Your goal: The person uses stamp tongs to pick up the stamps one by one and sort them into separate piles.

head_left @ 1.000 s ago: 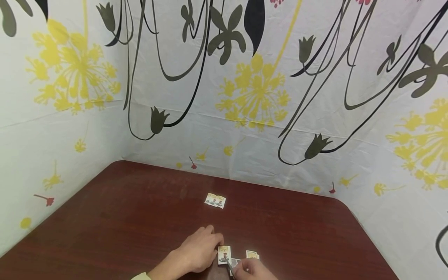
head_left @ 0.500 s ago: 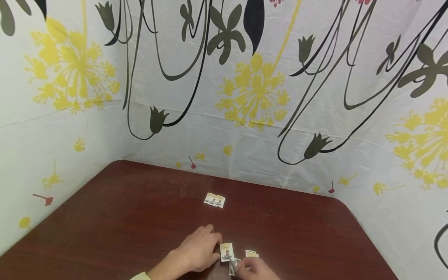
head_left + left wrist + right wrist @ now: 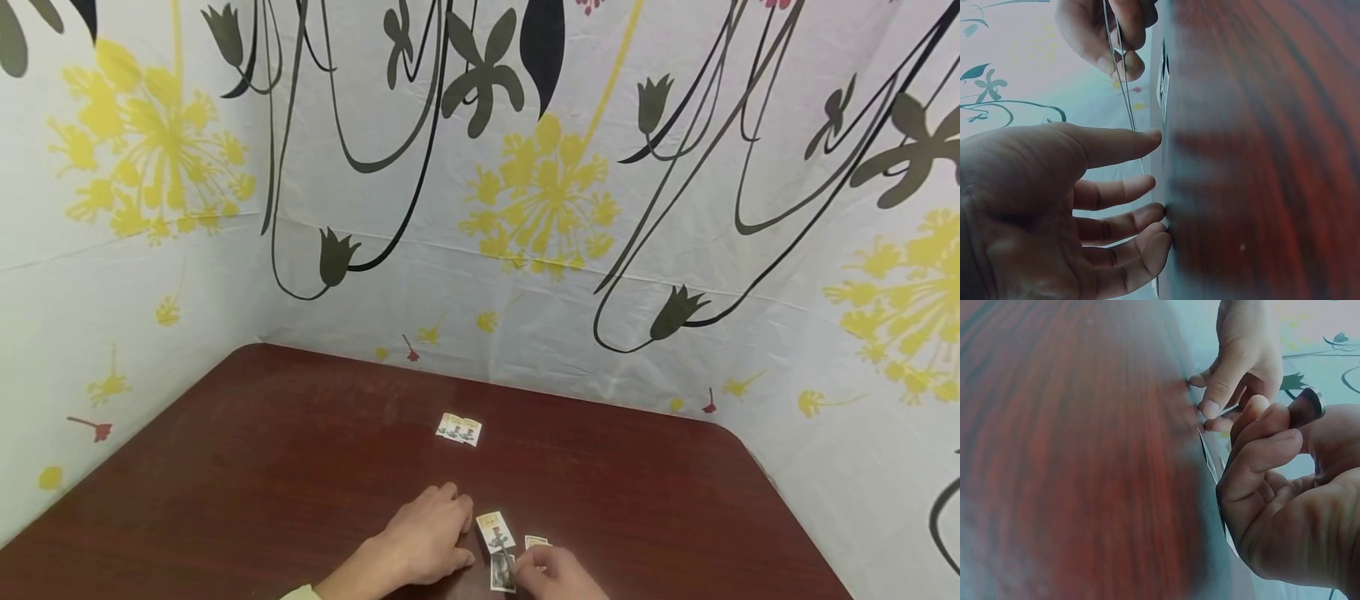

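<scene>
My right hand (image 3: 558, 573) pinches a pair of metal tweezers (image 3: 1124, 87) between thumb and fingers. The tweezers' tips are at a small printed card (image 3: 492, 528), white with a yellow top and a little figure, which sits slightly turned. Just below it, partly overlapped, is a card with a dark grey picture (image 3: 501, 577). Another small card (image 3: 537, 542) shows behind my right hand, partly hidden. My left hand (image 3: 431, 533) rests on the table to the left of the printed card, fingers loosely bent and holding nothing; its fingertips (image 3: 1159, 240) touch the tabletop.
Farther back on the dark red wooden table (image 3: 315, 433), a few overlapping printed cards (image 3: 459, 429) lie in a row. White cloth walls (image 3: 420, 317) with flower patterns enclose the table at the back and sides.
The printed card at the tweezers has shifted right and away from me, turning a little and uncovering more of the grey card. My right hand moved slightly right; the left stayed nearly still.
</scene>
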### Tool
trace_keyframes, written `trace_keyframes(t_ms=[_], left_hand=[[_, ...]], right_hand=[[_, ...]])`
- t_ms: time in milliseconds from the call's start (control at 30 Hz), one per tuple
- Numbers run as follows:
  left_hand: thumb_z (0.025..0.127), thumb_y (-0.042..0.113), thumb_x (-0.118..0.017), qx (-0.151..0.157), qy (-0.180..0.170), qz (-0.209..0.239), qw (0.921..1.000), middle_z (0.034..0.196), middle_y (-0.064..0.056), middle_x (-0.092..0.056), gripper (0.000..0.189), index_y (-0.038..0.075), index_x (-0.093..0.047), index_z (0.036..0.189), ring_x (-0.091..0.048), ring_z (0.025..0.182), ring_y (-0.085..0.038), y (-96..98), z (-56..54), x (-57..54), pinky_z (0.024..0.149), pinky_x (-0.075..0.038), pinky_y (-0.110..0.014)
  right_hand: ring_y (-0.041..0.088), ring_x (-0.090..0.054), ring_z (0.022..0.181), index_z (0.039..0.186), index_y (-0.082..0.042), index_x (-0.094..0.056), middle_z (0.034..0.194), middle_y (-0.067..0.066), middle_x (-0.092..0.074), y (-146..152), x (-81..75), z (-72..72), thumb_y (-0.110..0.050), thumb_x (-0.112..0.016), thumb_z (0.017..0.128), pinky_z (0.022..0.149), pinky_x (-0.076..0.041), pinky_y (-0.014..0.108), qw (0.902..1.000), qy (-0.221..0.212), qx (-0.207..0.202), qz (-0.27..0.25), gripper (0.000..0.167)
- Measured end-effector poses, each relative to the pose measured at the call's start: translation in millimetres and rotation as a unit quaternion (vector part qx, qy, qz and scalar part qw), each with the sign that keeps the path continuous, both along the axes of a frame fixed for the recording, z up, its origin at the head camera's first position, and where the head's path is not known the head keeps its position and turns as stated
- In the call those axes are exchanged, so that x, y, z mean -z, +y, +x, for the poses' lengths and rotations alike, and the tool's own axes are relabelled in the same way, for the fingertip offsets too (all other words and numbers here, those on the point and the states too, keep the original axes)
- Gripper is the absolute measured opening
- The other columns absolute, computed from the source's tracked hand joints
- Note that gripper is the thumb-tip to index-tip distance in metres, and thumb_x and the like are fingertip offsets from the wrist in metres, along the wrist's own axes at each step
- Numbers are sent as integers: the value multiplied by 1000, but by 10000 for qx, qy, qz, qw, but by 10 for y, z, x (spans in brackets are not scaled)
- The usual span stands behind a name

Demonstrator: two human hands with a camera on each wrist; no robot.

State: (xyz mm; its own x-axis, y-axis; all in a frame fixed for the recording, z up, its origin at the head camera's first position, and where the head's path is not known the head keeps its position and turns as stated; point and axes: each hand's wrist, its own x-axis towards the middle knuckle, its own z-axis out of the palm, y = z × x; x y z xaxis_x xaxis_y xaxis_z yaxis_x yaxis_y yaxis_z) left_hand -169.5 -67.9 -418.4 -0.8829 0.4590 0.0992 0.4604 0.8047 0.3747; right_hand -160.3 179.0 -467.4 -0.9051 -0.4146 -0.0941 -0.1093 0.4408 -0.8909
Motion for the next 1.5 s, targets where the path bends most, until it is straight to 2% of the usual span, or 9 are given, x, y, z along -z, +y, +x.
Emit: trace_keyframes(t_ms=[100,167,267,400,533,833,1167,1367,1500], left_hand=[[82,30,-88,61,22,-11,10000,83,9,-44,37,23,-53,78,-43,77,-11,15,16,-4,59,-39,-28],[80,31,-89,111,110,-53,9999,80,11,-44,38,24,-52,75,-43,75,-9,27,31,-2,58,-38,-26],[81,33,-89,207,207,-145,9995,80,13,-46,32,27,-57,76,-43,74,-6,42,49,-5,58,-38,-26],[83,34,-87,311,236,-211,9990,83,15,-50,18,32,-69,84,-46,77,-6,56,53,-17,59,-39,-27],[84,33,-86,482,182,-151,9986,85,15,-52,13,37,-76,93,-47,78,-5,84,62,-28,59,-40,-28],[86,35,-85,784,22,-406,9961,90,17,-54,23,41,-81,108,-45,82,-2,140,89,-22,62,-42,-25],[86,36,-85,891,66,-396,9952,90,17,-54,18,38,-82,104,-45,82,-1,130,94,-14,63,-41,-23],[85,37,-86,902,172,-440,9948,89,17,-54,18,38,-82,103,-45,82,-1,125,101,-14,62,-41,-23],[85,37,-86,926,195,-418,9946,89,17,-55,19,38,-82,103,-46,83,-1,121,102,-5,62,-41,-23]], right_hand=[[7,-60,66,86,-9,-72,72,-8,-64,48,109,-39,-20,-61,99,62,-47,23,9999,73,141,-27,20],[6,-61,68,84,-12,-72,73,-9,-65,63,124,-56,-24,-63,101,64,-48,22,9996,9,263,57,22],[10,-59,65,83,-11,-69,70,-6,-62,45,38,-27,-26,-62,100,61,-47,25,9993,-42,353,133,24],[13,-56,62,86,-3,-68,67,0,-59,-35,-210,86,-22,-58,96,56,-45,26,9987,-172,481,40,23],[11,-54,58,88,-1,-67,66,-1,-59,-76,-338,133,-21,-56,98,53,-44,24,9981,-324,520,-99,25],[9,-50,53,86,0,-63,62,-1,-60,-80,-376,105,-19,-53,101,49,-40,20,9980,-428,409,-243,26],[7,-48,50,94,2,-62,59,-1,-59,-100,-410,32,-17,-50,102,47,-39,19,9957,-620,341,-597,23],[8,-48,47,96,2,-59,60,0,-59,-141,-438,-18,-16,-49,102,46,-40,21,9944,-627,523,-665,21],[9,-48,46,98,1,-58,61,-1,-61,-177,-467,-50,-19,-47,106,46,-41,23,9928,-737,615,-719,25]])
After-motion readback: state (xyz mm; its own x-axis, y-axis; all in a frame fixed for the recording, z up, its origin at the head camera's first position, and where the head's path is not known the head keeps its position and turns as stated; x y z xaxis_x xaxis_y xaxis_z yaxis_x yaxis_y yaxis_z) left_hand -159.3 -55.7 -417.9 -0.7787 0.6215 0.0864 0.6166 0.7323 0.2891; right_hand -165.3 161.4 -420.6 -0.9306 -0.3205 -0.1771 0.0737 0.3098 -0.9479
